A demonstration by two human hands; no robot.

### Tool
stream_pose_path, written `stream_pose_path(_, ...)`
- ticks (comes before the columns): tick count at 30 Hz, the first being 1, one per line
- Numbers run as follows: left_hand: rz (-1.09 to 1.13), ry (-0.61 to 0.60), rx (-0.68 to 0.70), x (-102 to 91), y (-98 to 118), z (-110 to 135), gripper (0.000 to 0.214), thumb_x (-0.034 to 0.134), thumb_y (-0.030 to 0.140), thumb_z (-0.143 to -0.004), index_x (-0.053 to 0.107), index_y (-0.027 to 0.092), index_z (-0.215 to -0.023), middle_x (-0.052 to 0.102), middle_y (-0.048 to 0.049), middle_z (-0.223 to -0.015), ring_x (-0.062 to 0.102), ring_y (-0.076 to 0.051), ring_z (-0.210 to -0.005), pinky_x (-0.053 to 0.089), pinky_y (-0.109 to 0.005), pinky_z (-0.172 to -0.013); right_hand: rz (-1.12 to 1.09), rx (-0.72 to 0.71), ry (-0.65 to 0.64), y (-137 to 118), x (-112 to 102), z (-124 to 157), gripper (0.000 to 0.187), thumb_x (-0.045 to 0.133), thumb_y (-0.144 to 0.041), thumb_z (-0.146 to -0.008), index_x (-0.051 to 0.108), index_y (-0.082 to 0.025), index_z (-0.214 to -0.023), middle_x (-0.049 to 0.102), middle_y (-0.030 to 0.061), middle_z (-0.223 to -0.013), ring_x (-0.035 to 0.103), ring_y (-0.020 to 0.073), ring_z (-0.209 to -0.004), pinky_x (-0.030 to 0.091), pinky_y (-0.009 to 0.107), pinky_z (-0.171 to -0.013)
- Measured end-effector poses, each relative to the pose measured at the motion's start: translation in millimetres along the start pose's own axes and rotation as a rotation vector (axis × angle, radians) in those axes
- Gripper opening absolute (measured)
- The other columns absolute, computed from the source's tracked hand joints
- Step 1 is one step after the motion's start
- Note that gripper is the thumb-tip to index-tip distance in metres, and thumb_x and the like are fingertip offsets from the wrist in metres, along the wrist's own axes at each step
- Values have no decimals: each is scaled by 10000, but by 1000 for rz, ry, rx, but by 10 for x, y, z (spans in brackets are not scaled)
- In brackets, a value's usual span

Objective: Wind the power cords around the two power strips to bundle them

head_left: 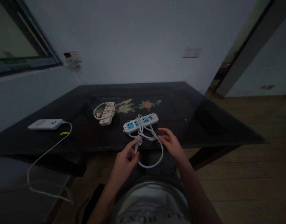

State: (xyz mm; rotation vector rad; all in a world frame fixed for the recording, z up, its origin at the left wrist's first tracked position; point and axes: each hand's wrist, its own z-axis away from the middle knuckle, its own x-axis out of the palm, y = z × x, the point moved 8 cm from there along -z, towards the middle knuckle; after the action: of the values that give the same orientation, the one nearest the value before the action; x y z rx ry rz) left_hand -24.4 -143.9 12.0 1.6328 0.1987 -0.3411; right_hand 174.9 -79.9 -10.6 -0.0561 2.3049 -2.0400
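Power strip: the white strip with blue sockets lay near the front edge of the desk, between the two hands and just beyond them.
Long axis: it ran mostly side to side, its right end angled away from the person.
Cord: the white cord crossed over the strip's middle in tangled turns, one loop drooping past the desk's edge.
Plug: the plug sat just in front of the strip, nearer the left hand.
Left hand: thumb and fingers were clamped on the plug, with the strip ahead and slightly right.
Right hand: the hand reached in with fingers parted at the cord, the strip ahead and left; whether it pinched the cord, one could not tell.
Second strip: a cream strip, draped in its own cord, lay farther back, left.
White box: a box rested at far left, trailing a cable.
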Motion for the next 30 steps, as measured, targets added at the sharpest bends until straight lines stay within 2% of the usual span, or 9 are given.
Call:
stream_pose_path(3, 9, 46, 6, -18, -15, 43, 453, 534, 262, -820, 517, 204, -1269, 507, 57, -629, 511, -93, -525, 433, -188, -518, 0, 73, 12, 56, -104, 107, 351, 622, -391, -772, 558, -218, -1071, 603, 41, -965, 643, 153, -771, 555, 288, -643)
stream_pose_path(7, 47, 99, -2, -49, -31, 64, 450, 545, 278, -836, 432, 212, -1267, 553, 69, -613, 535, -102, -486, 442, -194, -490, 5, 187, -114, 124, -26, 281, 346, 599, -427, -788, 535, -200, -1041, 584, -29, -648, 596, 130, -542, 511, 247, -479)
stream_pose_path(11, 13, 142, 39, -110, 23, 90, 268, 555, 314, -856, 520, 200, -1096, 597, 43, -650, 560, -107, -508, 453, -201, -500, -117, 209, -178, 152, 113, 368, 376, 643, -440, -770, 436, -223, -998, 656, -22, -714, 600, 119, -504, 512, 243, -461)
stream_pose_path(14, -122, 124, 157, -134, 136, 109, 148, 561, 304, -864, 629, 178, -900, 651, -23, -786, 610, -130, -661, 488, -225, -608, -222, 190, -151, 135, 150, 352, 437, 718, -395, -708, 394, -232, -952, 671, -26, -711, 615, 122, -542, 515, 231, -474)
stream_pose_path(16, -189, 78, 230, -128, 198, 116, 149, 591, 277, -851, 664, 181, -939, 666, -50, -894, 620, -141, -739, 502, -245, -679, -270, 171, -127, 95, 149, 330, 448, 740, -363, -686, 397, -233, -944, 664, -35, -684, 620, 127, -553, 504, 220, -468)
stream_pose_path(19, -243, -11, 292, -115, 245, 114, 309, 669, 257, -803, 634, 210, -1107, 656, -61, -1002, 624, -145, -780, 517, -269, -734, -323, 138, -97, 5, 130, 312, 412, 737, -360, -694, 430, -226, -935, 660, -36, -683, 605, 113, -518, 484, 210, -455)
stream_pose_path(22, -318, -56, 356, -134, 285, 94, 411, 699, 236, -778, 601, 238, -1177, 645, -59, -1057, 629, -155, -838, 521, -273, -760, -346, 128, -67, -53, 109, 316, 369, 729, -383, -709, 473, -214, -915, 654, -26, -691, 590, 106, -516, 488, 217, -463)
stream_pose_path(27, -466, 9, 511, -253, 417, 51, 186, 576, 180, -866, 675, 201, -1022, 695, -46, -913, 651, -151, -837, 504, -239, -756, -388, 114, -30, -85, 80, 337, 313, 702, -388, -749, 523, -202, -926, 653, -4, -728, 603, 117, -582, 498, 220, -485)
stream_pose_path(30, -564, 100, 606, -344, 547, 54, 176, 545, 205, -893, 701, 187, -973, 719, -45, -839, 665, -145, -771, 495, -225, -715, -413, 101, -21, -90, 58, 340, 282, 695, -379, -758, 539, -202, -914, 644, -8, -723, 614, 119, -580, 499, 227, -496)
